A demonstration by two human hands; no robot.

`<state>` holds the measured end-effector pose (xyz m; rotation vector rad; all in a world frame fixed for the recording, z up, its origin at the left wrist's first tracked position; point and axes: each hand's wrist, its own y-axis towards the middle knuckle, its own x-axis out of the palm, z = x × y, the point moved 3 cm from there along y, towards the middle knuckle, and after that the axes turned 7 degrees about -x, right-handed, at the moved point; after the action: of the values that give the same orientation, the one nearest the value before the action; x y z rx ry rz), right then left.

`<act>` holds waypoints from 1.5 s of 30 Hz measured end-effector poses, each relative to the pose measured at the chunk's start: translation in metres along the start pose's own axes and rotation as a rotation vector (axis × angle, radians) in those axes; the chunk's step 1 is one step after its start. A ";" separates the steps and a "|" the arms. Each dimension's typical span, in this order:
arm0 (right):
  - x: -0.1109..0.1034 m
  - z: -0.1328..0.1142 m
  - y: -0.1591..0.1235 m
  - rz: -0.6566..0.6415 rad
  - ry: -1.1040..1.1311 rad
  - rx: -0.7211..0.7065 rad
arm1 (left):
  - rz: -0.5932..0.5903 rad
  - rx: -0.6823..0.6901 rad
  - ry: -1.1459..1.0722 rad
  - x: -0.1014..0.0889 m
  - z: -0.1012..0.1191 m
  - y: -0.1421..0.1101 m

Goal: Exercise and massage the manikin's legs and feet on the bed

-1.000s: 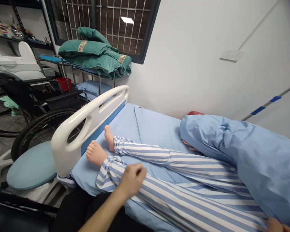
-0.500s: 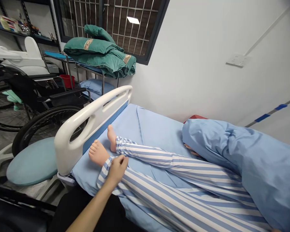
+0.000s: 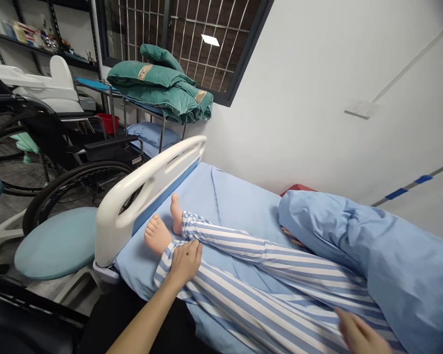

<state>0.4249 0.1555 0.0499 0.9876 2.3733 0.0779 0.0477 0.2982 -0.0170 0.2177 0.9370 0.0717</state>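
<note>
My left hand (image 3: pixel 186 259) rests over the near shin of a manikin, just above the ankle, with its fingers curved round the leg. Blue-and-white striped trousers (image 3: pixel 236 290) cover the manikin's legs. Its bare near foot (image 3: pixel 157 236) points up beside my left hand, and the far foot (image 3: pixel 176 214) lies a little beyond. Low at the right, my right hand (image 3: pixel 363 334) is slightly blurred above the striped upper leg, its fingers stretched forward and holding nothing visible. A light blue quilt (image 3: pixel 354 231) is bunched over the manikin's upper part, with some fingers showing under its edge.
The white footboard (image 3: pixel 112 216) closes off the bed's left end. Beyond it stand a round teal stool (image 3: pixel 57 243) and a black wheelchair (image 3: pixel 77 191). Folded green bedding (image 3: pixel 162 83) lies on a rack below the barred window. A white wall borders the bed's far side.
My right hand has come into view at the lower right. My left hand has flattened and settled over the shin. The view has shifted slightly.
</note>
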 end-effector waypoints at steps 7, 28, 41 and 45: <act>0.200 -0.124 -0.078 -0.457 0.243 -0.290 | 0.036 0.052 0.008 -0.002 -0.001 -0.004; 0.274 -0.121 -0.106 -0.398 0.473 -0.255 | -0.103 -0.242 -0.547 -0.011 0.017 0.024; 0.271 -0.120 -0.104 -0.388 0.490 -0.227 | 0.010 -0.193 -0.263 0.009 0.011 0.008; 0.253 -0.135 -0.098 -0.453 0.412 -0.269 | -0.031 -0.159 -0.238 0.008 0.013 0.007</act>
<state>0.1482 0.2745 0.0170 0.3134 2.8041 0.4508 0.0630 0.3038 -0.0141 0.0626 0.6939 0.0898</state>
